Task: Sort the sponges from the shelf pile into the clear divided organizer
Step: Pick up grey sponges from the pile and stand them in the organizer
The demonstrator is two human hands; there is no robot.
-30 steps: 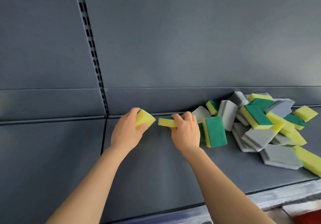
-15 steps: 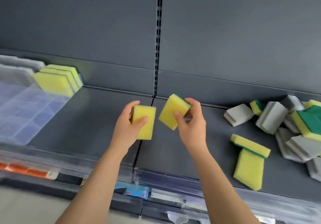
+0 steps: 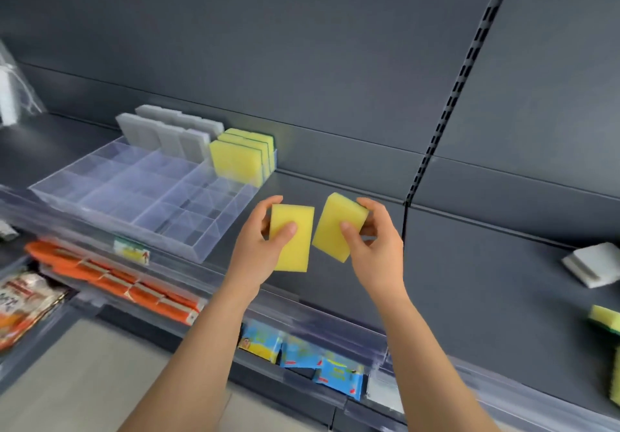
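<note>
**Two sponges in hand at the shelf**

The left hand (image 3: 258, 247) clamps thumb and fingers on a flat yellow sponge (image 3: 295, 253). The right hand (image 3: 379, 250) pinches a second sponge (image 3: 332, 230), tilted, just beside it. Up-left of the fingers, a clear plastic organizer (image 3: 110, 190) holds upright yellow sponges (image 3: 238, 160) and grey sponges (image 3: 161, 133). The labels on the packets (image 3: 322, 368) below are too blurred to read.

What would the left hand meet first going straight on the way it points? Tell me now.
Likely the shelf's back panel. The left hand, gripping a yellow sponge, points up and slightly right, passing right of the organizer's yellow stack. Depth is unclear.
</note>
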